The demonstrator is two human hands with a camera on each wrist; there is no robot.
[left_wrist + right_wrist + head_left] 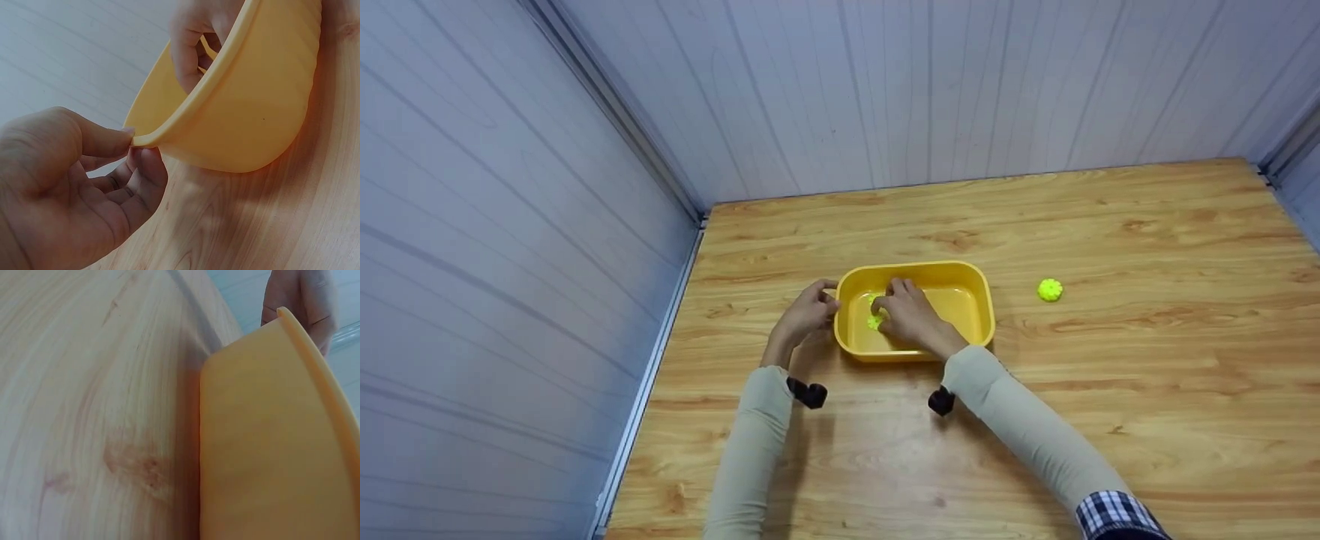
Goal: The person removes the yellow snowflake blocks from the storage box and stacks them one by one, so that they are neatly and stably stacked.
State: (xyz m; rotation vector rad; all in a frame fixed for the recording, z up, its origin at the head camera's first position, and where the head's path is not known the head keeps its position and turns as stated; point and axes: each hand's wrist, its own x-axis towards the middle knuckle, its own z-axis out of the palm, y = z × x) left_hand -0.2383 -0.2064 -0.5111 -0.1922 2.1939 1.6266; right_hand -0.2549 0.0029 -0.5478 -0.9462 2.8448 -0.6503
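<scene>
A yellow plastic basin (952,271) sits on the table. At its left end my left hand (808,311) pinches the rim; in the left wrist view the thumb of that hand (67,169) lies on top of the rim and its fingers curl below. My right hand (911,313) reaches down inside the basin, its thumb and forefinger bent round a small yellow-green flower-shaped piece (874,322). Another yellow-green piece (872,298) shows just beyond that forefinger, partly covered. The left wrist view shows the right hand (188,45) behind the rim, its fingertips hidden.
A third yellow-green flower-shaped piece (1050,290) lies on the wooden table (1147,360), right of the basin. Pale panel walls (885,90) enclose the table at the back and left. Both forearms wear light sleeves, with a small black device (811,395) at each wrist.
</scene>
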